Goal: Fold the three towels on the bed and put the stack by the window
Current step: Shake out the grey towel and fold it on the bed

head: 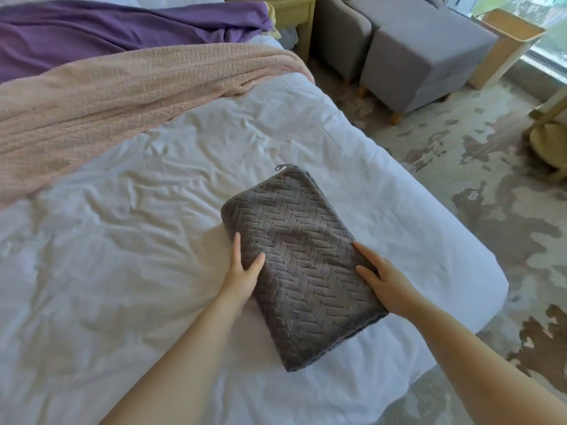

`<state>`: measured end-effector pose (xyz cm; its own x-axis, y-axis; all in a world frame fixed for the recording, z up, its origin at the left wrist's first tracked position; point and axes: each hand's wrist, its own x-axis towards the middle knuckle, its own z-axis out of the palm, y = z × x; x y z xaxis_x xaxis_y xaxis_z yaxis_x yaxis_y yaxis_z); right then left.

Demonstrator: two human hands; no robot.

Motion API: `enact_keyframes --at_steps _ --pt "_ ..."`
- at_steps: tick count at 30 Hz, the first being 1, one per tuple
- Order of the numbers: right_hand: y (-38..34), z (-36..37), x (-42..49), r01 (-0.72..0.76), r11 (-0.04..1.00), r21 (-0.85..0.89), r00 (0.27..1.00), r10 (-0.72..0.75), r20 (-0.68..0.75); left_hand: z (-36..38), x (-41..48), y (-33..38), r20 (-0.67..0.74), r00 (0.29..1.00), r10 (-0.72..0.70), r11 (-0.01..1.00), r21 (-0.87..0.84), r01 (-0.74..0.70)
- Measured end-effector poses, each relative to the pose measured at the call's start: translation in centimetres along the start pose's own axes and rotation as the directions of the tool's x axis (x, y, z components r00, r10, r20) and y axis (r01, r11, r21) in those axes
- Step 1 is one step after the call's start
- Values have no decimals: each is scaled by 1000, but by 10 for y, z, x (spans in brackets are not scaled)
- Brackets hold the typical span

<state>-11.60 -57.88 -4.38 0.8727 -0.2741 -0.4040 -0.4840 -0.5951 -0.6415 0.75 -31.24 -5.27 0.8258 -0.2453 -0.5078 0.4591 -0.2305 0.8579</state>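
A grey towel (302, 259) with a herringbone weave lies folded into a rectangle on the white bed (122, 240), near its right edge. My left hand (242, 271) rests on the towel's left edge, thumb on top and fingers along the side. My right hand (383, 279) lies on its right edge with fingers spread. A pink towel (107, 105) is spread unfolded across the bed farther back. Behind it a purple towel (122, 32) lies loose and rumpled.
Right of the bed is a patterned rug (491, 194). A grey ottoman (423, 56) and a grey armchair (343, 38) stand beyond the bed's corner. A light wooden bin (506, 47) stands by the window (546, 13). A yellow side table (297, 16) is at the back.
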Motion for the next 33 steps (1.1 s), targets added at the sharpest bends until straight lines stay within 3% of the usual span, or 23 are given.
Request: enact_keyframes --at_steps 5,8,11,14,18,21,24,27,30,33 --pt "37 -52 6 72 991 -110 992 -83 -98 63 15 25 -80 983 168 983 92 -161" --pt "67 -103 9 113 976 -184 972 -147 -185 118 18 44 -95 945 313 932 220 -287" --pt "99 -149 16 146 973 -181 948 -190 -254 174 19 55 -129 905 405 900 230 -370" --pt "132 -168 25 119 988 -103 965 -139 -220 210 30 51 -155 907 392 905 243 -349" --pt "165 -153 35 26 998 -64 997 -30 -67 227 39 19 -160 965 208 897 424 -123" --pt "169 -147 38 5 993 -120 989 -23 -149 231 38 12 -274 916 294 704 711 -13" --pt "153 -149 38 51 950 -307 939 -150 -309 242 45 24 -173 873 455 477 876 -75" --pt "137 -136 39 136 897 -421 941 -249 -227 261 62 32 12 924 382 300 944 -136" --pt "155 -118 35 48 906 -420 988 -106 -115 280 77 29 131 956 262 144 974 -173" --pt "176 -118 28 -35 948 -316 992 -7 -130 286 81 27 126 963 238 119 980 -157"
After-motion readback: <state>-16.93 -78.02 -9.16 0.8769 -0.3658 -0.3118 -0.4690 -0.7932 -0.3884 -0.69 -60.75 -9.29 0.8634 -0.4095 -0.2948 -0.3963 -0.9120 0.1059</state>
